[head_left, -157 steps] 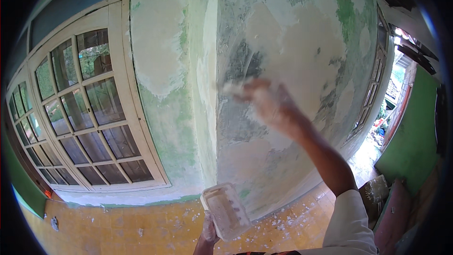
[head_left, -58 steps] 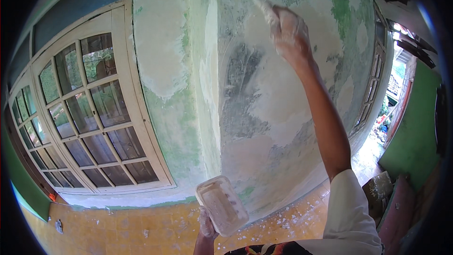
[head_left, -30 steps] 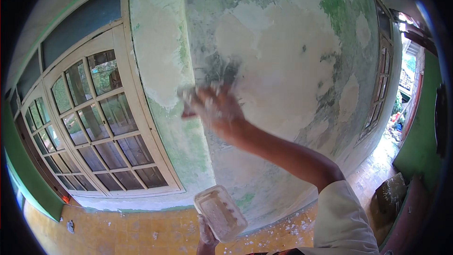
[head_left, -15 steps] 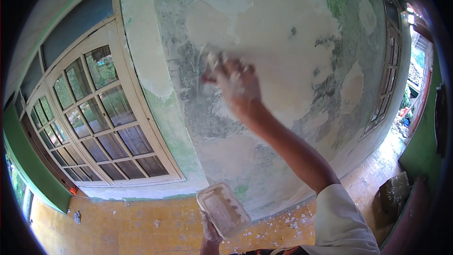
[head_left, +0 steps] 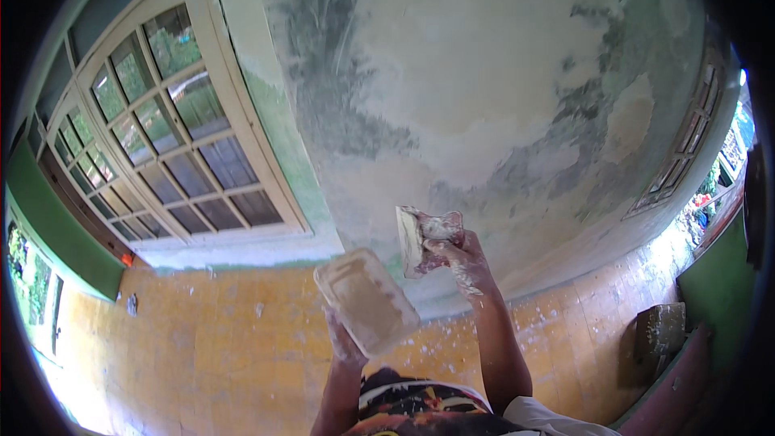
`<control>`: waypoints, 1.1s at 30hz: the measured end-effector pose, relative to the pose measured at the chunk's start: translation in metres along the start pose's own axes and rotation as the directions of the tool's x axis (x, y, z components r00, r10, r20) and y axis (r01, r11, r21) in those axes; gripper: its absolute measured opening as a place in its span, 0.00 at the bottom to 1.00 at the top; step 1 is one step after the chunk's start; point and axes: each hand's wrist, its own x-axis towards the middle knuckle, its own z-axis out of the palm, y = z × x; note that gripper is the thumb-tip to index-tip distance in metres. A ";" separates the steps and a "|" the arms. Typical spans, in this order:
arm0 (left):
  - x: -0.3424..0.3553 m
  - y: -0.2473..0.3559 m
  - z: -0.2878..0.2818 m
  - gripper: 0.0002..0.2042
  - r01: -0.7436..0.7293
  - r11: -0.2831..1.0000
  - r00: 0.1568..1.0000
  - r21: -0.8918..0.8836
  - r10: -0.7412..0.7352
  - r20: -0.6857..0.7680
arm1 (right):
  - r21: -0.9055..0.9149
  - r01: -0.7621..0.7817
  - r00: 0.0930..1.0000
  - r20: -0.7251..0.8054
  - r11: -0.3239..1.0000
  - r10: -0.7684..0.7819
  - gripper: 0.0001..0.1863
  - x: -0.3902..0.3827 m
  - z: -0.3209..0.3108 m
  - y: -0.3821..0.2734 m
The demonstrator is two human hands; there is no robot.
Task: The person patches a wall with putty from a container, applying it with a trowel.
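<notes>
both raised — left hand [head_left: 345, 343] gripping a pale tray [head_left: 367, 300], right hand [head_left: 463, 262], held higher, pinching a smeared scraper [head_left: 412, 244].

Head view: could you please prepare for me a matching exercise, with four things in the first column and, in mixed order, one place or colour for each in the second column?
Things
1. tray
2. scraper
3. floor
4. paned window

Places and colours
A. yellow, with white specks
B. held in the right hand
C. pale-framed, at the picture's left
D. held in the left hand

Pairs: 1-D, 2-B, 3-A, 4-C
</notes>
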 end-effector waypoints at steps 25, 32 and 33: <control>-0.007 0.051 -0.050 0.36 -0.008 0.998 0.967 0.065 0.025 -0.255 | -0.543 0.463 0.817 -0.046 0.701 -0.575 0.12 -0.048 0.119 0.059; 0.001 0.095 -0.077 0.37 -0.048 0.997 0.970 0.068 0.063 -0.237 | -0.620 0.481 0.827 0.086 0.620 -0.556 0.12 -0.039 0.160 0.064; 0.003 0.102 -0.081 0.37 -0.053 0.996 0.968 0.072 0.069 -0.240 | -0.663 0.491 0.820 0.132 0.566 -0.557 0.12 -0.038 0.165 0.065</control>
